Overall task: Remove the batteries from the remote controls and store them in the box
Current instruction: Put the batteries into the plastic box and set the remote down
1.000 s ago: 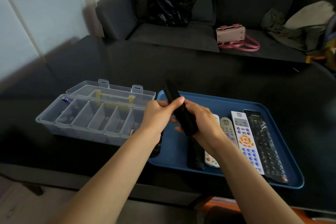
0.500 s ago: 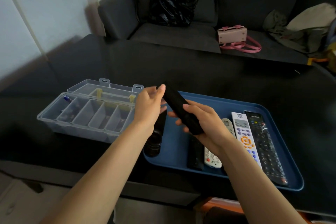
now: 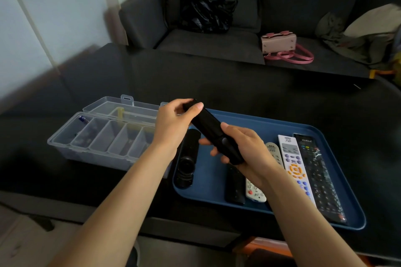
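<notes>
One black remote is held above the blue tray's left end: left hand pinches its far tip, right hand wraps its near end. Five remotes lie on the tray. One clear box, lid open, sits touching the tray's left edge.

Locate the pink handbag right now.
In the head view the pink handbag sits on the dark sofa behind the table, upper right of centre, to the right of the black plastic bag.
</notes>
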